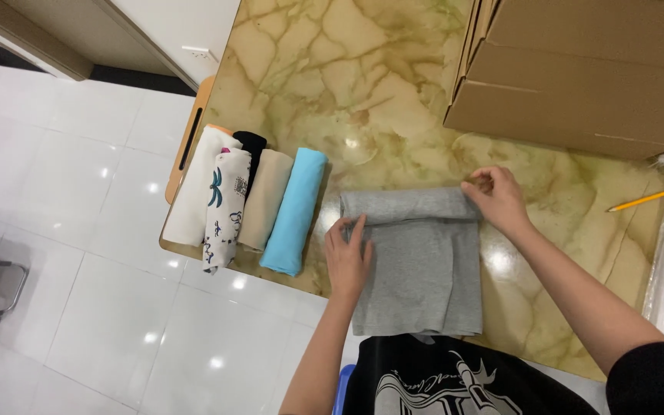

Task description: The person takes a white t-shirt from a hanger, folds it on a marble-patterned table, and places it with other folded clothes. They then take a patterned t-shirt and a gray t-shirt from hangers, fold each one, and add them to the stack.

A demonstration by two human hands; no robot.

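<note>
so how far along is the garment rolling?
Done: five rolled garments lined up at the table's left edge. In hand: the grey garment, far end rolled, left hand and right hand on the roll. Left: its flat near part remains unrolled.

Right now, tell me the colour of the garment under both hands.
Plain grey garment, seen in the head view.
</note>
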